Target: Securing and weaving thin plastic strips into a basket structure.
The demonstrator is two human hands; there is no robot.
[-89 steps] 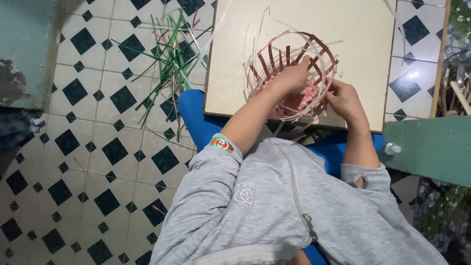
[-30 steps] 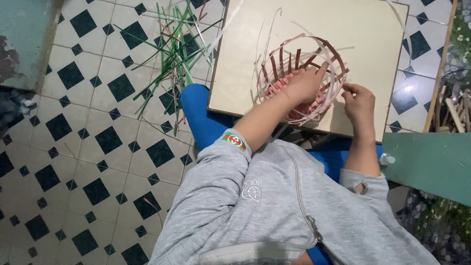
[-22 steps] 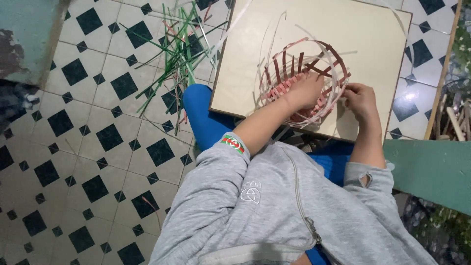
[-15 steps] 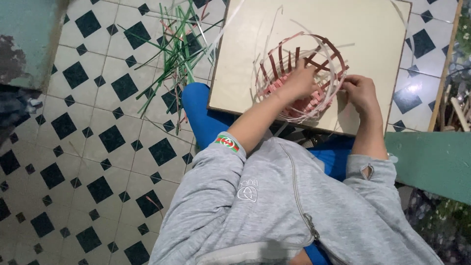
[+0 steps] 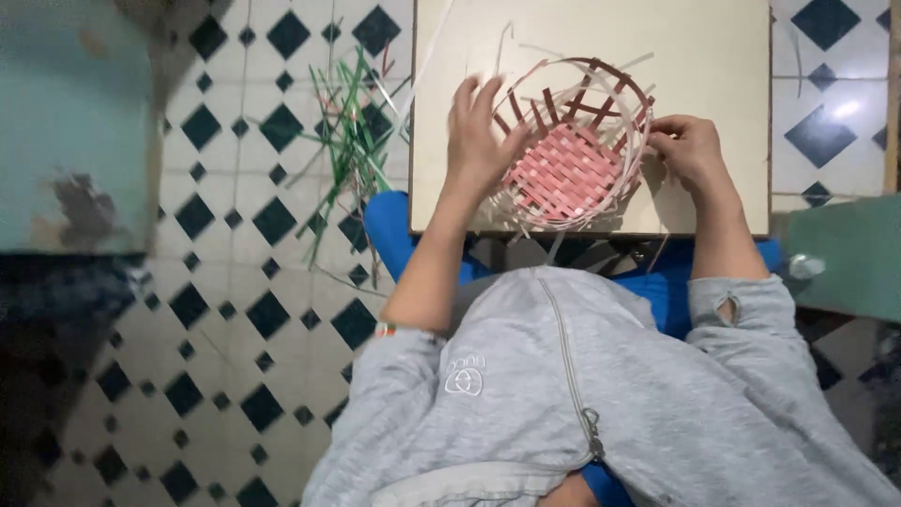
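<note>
**A:** Far left: teal cabinet [image 5: 75,122], then green strips [image 5: 352,141] scattered over the black/white tiled floor [image 5: 235,310].

**B:** And center?

**A:** Beige board [image 5: 713,56] w/ a half-woven basket [image 5: 568,169] on it, pink woven base, brown uprights, pale strips looping round the rim.

**B:** Hands?

**A:** Left hand [image 5: 479,131] spread open, fingers splayed, pressed vs the basket's left side. Right hand [image 5: 685,150] curled at the right rim, pinching a pale strip afaict. Grey zip hoodie [image 5: 582,394] below, blue seat [image 5: 385,230] under it.
</note>
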